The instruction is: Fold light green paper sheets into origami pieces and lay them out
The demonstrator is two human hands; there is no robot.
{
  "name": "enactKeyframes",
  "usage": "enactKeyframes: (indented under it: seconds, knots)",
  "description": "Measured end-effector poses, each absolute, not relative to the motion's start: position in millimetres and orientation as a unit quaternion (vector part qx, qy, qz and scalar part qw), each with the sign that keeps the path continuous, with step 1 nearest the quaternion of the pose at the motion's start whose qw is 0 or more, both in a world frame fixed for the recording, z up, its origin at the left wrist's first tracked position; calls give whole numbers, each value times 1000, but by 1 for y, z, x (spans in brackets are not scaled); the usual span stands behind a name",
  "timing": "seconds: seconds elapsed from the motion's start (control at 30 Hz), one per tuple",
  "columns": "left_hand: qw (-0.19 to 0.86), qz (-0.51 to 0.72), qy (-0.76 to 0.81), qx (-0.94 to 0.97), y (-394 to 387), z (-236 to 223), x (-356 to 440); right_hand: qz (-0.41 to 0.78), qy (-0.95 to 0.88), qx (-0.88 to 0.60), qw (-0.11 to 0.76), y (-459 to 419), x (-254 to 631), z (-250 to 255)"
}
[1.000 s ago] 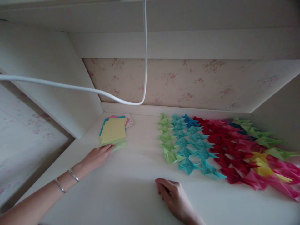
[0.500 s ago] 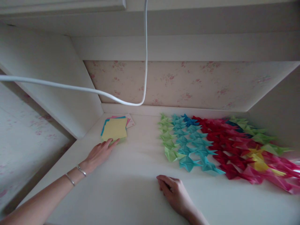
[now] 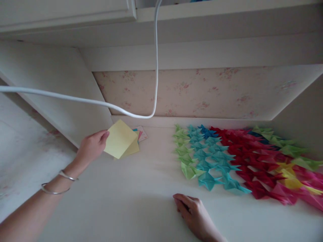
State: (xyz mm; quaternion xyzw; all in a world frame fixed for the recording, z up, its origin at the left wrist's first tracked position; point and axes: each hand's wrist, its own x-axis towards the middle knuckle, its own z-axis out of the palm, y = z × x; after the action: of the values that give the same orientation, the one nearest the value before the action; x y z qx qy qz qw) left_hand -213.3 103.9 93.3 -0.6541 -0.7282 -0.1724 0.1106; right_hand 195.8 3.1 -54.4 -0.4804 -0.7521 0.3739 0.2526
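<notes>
A pale yellow square sheet of paper [image 3: 121,138] hangs from my left hand [image 3: 92,146], pinched at its left corner between thumb and fingers. It is raised and partly covers the stack of coloured paper [image 3: 132,150] on the desk, where a yellow sheet lies on top and blue and pink edges show behind. My right hand [image 3: 193,215] rests on the desk, fingers curled and thumb against the index finger; I see nothing in it. Nearest to it are folded turquoise paper pieces [image 3: 208,180] with pointed tips.
Rows of folded paper shapes in green, turquoise, red [image 3: 252,168], pink and yellow [image 3: 290,176] cover the right side of the white desk [image 3: 121,198]. A white cable [image 3: 126,113] hangs in front of the view. A cabinet [image 3: 65,13] overhangs the desk, with a side panel at left.
My left hand has lifted the pale yellow sheet off the stack and drawn it up and to the left, turning it. My right hand stays on the desk. The view has shifted slightly.
</notes>
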Motion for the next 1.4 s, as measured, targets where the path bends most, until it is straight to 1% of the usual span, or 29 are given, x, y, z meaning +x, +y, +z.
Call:
enactKeyframes:
  seconds: [0.1,0.17,0.37,0.47,0.6,0.8,0.9,1.0,1.13,1.2,1.27,1.33,1.4]
  knots:
    - [155,-206,-731,-632,106,104,-212,373,-753,-483,246,3,195,-53]
    - [149,-209,-724,-640,109,96,-207,373,-754,-483,241,3,195,-53]
    - [14,-131,-737,-663,129,27,-189,375,-754,-481,243,3,197,-55]
    - [-50,-97,-754,-648,138,2,-189,375,-753,-478,251,3,197,-56]
    - [-117,-93,-761,-631,145,-7,-199,370,-756,-475,257,3,195,-53]
    - [-210,-144,-759,-599,152,-9,-211,370,-755,-476,256,4,194,-49]
    - [-264,-184,-747,-582,152,-10,-211,376,-757,-470,254,3,195,-48]
    - [-285,-245,-742,-556,149,-5,-210,377,-759,-466,255,3,196,-49]
    - [-243,-377,-741,-499,143,17,-207,381,-755,-466,260,3,197,-51]
    - [-216,-463,-722,-467,137,34,-199,390,-747,-464,273,3,198,-54]
    - [-213,-543,-686,-435,125,50,-183,410,-727,-466,293,2,198,-57]
    - [-243,-609,-639,-403,108,61,-159,433,-701,-471,316,3,199,-58]
    - [-302,-642,-598,-372,86,66,-131,441,-685,-466,346,7,199,-56]
